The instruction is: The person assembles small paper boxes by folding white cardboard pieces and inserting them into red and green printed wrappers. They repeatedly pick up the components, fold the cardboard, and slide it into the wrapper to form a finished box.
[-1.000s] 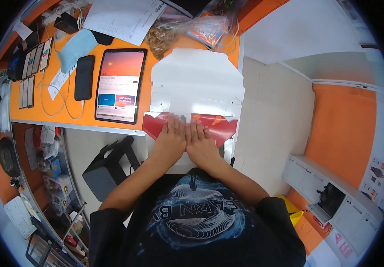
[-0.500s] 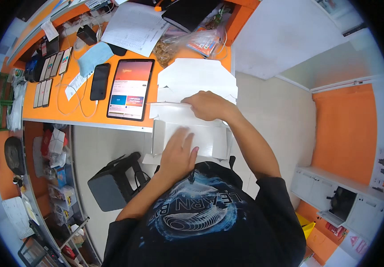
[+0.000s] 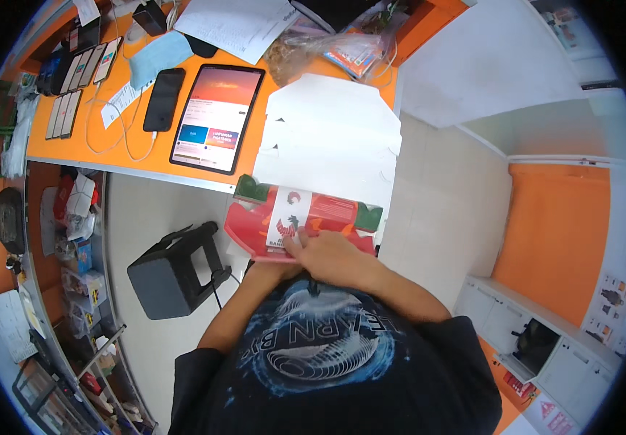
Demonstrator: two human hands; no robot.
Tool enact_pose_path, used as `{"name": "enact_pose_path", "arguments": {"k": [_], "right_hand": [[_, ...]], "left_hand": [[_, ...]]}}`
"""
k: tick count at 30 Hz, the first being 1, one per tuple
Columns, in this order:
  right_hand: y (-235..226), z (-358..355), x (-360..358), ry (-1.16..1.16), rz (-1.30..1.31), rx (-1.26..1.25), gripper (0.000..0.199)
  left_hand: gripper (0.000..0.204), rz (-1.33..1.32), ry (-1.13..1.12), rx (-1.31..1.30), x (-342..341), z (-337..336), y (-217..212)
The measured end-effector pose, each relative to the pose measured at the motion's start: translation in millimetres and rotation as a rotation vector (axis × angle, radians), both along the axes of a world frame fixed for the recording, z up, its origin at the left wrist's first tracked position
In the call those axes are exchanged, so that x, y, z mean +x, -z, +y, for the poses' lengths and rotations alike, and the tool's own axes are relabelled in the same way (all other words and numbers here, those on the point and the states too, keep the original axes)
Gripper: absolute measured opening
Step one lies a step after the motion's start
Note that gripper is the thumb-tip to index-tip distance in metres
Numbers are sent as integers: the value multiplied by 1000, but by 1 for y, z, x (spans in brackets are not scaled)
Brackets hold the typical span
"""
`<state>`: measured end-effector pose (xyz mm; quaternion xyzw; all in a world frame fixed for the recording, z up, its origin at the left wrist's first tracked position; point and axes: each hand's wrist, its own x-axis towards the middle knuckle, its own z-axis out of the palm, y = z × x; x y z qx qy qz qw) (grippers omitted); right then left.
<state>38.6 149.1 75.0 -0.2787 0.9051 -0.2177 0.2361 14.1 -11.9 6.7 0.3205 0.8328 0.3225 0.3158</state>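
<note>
A printed red cardboard box (image 3: 332, 210) with green corners and a white strip is in front of my body, at the near edge of the orange desk. Its wide white panel (image 3: 327, 141) opens out flat, away from me and over the desk. My right hand (image 3: 331, 254) is closed at the near edge, its fingertips on the white strip. My left hand (image 3: 278, 270) reaches in at the same edge, with its fingers hidden by the box and my right hand.
A lit tablet (image 3: 215, 119) lies left of the box, beside a black phone (image 3: 163, 100) on a cable. Papers (image 3: 237, 25) and a plastic bag (image 3: 335, 51) sit farther back. A dark stool-like stand (image 3: 175, 272) is on the floor at the left.
The box's plain white inside was towards me; now its red printed side shows. My right hand has come down from the fold to the near edge, and my left hand has gone beneath it.
</note>
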Motion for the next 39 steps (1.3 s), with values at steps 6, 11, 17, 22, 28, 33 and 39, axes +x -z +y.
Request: {"name": "enact_pose_path", "arguments": {"k": [6, 11, 17, 22, 28, 33, 39], "right_hand": [[8, 1, 7, 26, 117, 64, 53], [-35, 33, -37, 239, 352, 20, 42], [-26, 82, -150, 421, 455, 276, 37], [-6, 80, -121, 653, 942, 68, 51], [60, 84, -1, 1174, 506, -56, 55], [70, 107, -16, 1249, 360, -226, 50], [80, 122, -43, 1258, 443, -334, 39]], "left_hand": [[71, 64, 36, 107, -1, -11, 14], [75, 151, -20, -252, -6, 4, 2], [70, 698, -545, -117, -13, -2, -26], [57, 402, -794, -87, -24, -24, -24], [37, 384, -947, 78, -33, -32, -5], [34, 363, -990, 160, -55, -12, -21], [26, 858, -752, 101, -77, 3, -33]]}}
